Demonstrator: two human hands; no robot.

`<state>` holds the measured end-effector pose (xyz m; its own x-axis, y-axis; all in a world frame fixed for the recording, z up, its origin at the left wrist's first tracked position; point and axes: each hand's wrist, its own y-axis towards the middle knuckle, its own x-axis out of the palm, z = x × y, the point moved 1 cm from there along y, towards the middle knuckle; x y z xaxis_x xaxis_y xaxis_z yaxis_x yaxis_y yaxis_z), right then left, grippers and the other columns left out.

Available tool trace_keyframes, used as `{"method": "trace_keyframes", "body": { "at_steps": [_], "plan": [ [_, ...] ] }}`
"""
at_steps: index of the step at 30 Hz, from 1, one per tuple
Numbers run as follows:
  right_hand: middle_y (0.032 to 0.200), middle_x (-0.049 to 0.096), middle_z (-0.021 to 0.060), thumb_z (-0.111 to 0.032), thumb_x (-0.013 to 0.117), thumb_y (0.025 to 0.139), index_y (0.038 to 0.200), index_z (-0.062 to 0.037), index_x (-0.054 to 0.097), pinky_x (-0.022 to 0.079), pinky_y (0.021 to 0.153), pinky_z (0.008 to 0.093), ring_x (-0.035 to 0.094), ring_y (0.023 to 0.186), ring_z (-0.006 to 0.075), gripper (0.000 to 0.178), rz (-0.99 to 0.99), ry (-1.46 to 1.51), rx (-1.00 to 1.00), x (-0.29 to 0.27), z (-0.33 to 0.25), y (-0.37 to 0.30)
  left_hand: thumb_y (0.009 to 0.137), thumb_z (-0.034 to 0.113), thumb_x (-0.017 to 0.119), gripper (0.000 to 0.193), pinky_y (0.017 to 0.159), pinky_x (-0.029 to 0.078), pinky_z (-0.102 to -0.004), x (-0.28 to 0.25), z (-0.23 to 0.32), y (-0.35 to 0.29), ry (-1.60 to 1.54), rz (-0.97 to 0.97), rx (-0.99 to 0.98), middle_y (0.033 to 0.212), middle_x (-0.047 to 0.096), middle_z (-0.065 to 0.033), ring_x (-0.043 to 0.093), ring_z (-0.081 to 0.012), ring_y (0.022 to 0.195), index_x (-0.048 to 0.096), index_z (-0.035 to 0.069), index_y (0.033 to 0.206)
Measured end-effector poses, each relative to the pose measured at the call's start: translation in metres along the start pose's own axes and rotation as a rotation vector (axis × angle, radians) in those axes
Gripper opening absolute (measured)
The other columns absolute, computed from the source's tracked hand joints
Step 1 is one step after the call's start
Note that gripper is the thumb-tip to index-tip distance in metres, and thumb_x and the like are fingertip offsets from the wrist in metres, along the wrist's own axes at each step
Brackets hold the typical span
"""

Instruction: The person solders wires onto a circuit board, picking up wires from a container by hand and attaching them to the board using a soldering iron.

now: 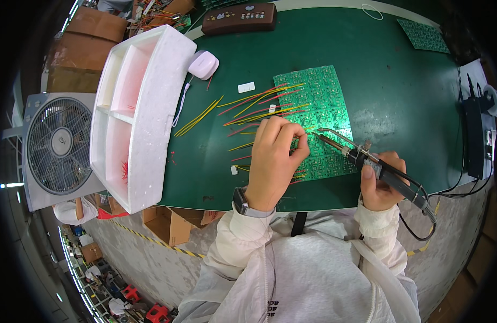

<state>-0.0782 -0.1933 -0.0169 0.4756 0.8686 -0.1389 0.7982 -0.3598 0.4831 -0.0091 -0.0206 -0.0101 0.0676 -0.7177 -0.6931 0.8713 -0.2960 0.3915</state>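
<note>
The right hand (382, 183) is closed around the soldering iron (360, 158). The iron points up and to the left, with its tip at the circuit board panel (334, 107), just beside the left hand's fingertips. The left hand (276, 156) is above the panel's left edge, thumb and fingers bent close together; whether they are clamped on a wire cannot be told. The two hands are apart.

The green panel lies flat on the green bench (243, 59), in front of the person. Red and yellow wires (251, 111) extend across its left edge, their right ends over the panel. A group of loose yellow wires (199, 116) lies further left, near the white foam box (158, 129). The box is divided into compartments; red pieces are visible inside. A pale rounded device (204, 65) with a strap stands just beside the box. A brown case (239, 19) lies at the far edge.
</note>
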Motion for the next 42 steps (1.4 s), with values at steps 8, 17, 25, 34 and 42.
{"method": "trace_keyframes", "body": {
  "at_steps": [8,17,25,34,42],
  "plan": [
    [0.067,0.055,0.0111,-0.008,0.066,0.066,0.077,0.0035,0.049,0.044,0.052,0.0244,0.052,0.054,0.0152,0.023,0.002,-0.004,-0.033,0.0006,0.0002,0.0002,0.063,-0.004,0.062,0.015,0.059,0.043,-0.0286,0.0016,0.0014,-0.0002,-0.009,0.013,-0.005,0.073,0.048,-0.0057,0.05,-0.0189,0.068,0.052,0.003,0.072],
    [0.063,0.054,0.0111,-0.007,0.066,0.065,0.077,0.0036,0.05,0.041,0.045,0.0253,0.051,0.049,0.0155,0.022,-0.034,-0.006,-0.169,0.0023,0.0016,0.0002,0.062,-0.004,0.062,0.016,0.058,0.042,-0.0296,0.002,0.0018,-0.0013,0.05,0.027,0.029,0.073,0.048,-0.0056,0.05,-0.0196,0.067,0.051,0.003,0.072],
    [0.059,0.053,0.0106,-0.009,0.065,0.065,0.077,0.0027,0.052,0.04,0.043,0.0254,0.05,0.045,0.0167,0.021,-0.057,-0.054,-0.203,0.0034,-0.0035,0.0029,0.061,-0.003,0.063,0.017,0.058,0.041,-0.0303,0.0025,0.003,-0.0017,0.086,0.047,0.059,0.073,0.048,-0.0052,0.049,-0.0204,0.068,0.052,0.004,0.072],
    [0.06,0.054,0.0109,-0.009,0.065,0.065,0.077,0.0027,0.052,0.041,0.045,0.0255,0.05,0.047,0.0168,0.021,-0.071,-0.046,-0.181,0.002,-0.0028,0.0017,0.06,-0.003,0.063,0.018,0.056,0.039,-0.0315,0.0018,0.006,-0.0019,0.121,0.064,0.077,0.072,0.048,-0.0051,0.047,-0.0218,0.067,0.052,0.004,0.072],
    [0.064,0.055,0.0115,-0.008,0.066,0.066,0.079,0.0031,0.051,0.042,0.047,0.0256,0.051,0.05,0.0163,0.023,-0.041,-0.019,-0.152,-0.0012,-0.001,-0.0001,0.059,-0.003,0.063,0.018,0.057,0.039,-0.0317,0.0022,0.0064,-0.0018,0.133,0.059,0.079,0.072,0.048,-0.0051,0.047,-0.0225,0.068,0.051,0.005,0.071]
  ]
}}
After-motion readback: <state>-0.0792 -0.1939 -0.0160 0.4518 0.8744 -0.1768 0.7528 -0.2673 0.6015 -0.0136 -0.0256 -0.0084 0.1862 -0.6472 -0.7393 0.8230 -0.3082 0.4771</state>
